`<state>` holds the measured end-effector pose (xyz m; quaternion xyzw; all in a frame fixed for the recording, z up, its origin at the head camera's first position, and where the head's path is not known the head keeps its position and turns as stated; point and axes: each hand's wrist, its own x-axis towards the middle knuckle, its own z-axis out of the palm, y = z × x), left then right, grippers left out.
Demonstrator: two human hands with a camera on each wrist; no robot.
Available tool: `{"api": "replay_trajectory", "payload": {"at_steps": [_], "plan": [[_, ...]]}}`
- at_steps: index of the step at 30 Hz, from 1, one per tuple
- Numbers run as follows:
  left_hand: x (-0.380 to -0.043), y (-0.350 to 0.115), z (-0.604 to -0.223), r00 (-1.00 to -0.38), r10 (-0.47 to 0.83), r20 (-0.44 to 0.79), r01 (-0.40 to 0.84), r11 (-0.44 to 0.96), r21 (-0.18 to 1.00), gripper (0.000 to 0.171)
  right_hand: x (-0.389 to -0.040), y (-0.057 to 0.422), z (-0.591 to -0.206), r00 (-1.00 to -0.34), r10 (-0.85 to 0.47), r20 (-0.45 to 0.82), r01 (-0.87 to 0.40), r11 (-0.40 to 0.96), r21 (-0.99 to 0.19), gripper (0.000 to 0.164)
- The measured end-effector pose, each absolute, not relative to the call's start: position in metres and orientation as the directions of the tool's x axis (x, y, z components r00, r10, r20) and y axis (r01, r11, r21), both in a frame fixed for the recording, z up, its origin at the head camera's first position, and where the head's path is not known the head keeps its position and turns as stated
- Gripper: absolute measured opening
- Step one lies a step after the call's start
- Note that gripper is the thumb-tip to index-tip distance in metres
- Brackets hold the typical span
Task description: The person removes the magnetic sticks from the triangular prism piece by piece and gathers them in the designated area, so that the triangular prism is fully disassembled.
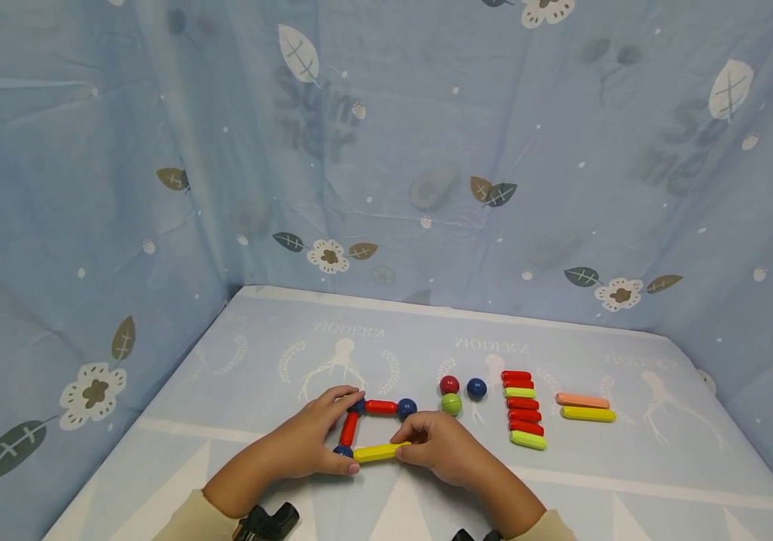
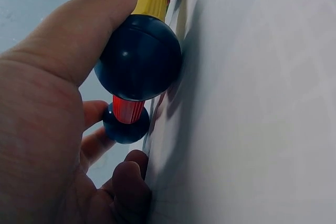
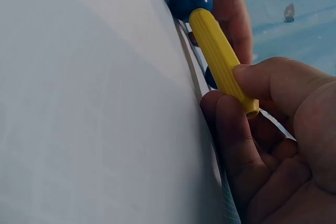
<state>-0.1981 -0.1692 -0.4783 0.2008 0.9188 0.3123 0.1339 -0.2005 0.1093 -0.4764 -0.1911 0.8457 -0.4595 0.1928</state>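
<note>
My right hand [image 1: 443, 448] pinches the free end of a yellow rod [image 1: 375, 452] between thumb and fingers. The rod's other end meets a near blue ball [image 2: 140, 59], as the right wrist view also shows. My left hand [image 1: 305, 443] holds this joined piece from the left, thumb at the near ball and fingers around the far blue ball [image 1: 357, 406]. Between those two balls runs a red rod [image 1: 348, 428]. A second red rod [image 1: 381, 407] leads right from the far ball to another blue ball [image 1: 407, 408].
To the right lie a red ball [image 1: 450, 385], a green ball [image 1: 451, 404] and a loose blue ball [image 1: 477, 388]. Beyond them is a column of short red and lime rods [image 1: 524, 403], then an orange rod [image 1: 583, 400] and a long yellow rod [image 1: 588, 414]. Patterned curtains [image 1: 386, 150] enclose the table.
</note>
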Motion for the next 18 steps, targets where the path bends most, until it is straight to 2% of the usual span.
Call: {"api": "replay_trajectory", "payload": {"at_steps": [9,18], "plan": [[-0.1993,-0.1695,-0.4779,-0.881,0.457,-0.121,0.288,0.722,0.629,0.111,-0.2019,0.1106,-0.4794,-0.854,-0.499,-0.147,-0.161,0.522,-0.837,0.01],[-0.1991,-0.1706,-0.4805,-0.881,0.457,-0.127,0.28,0.717,0.638,0.111,-0.2036,0.118,-0.4851,-0.859,-0.48,-0.179,-0.103,0.504,-0.858,0.011]]}}
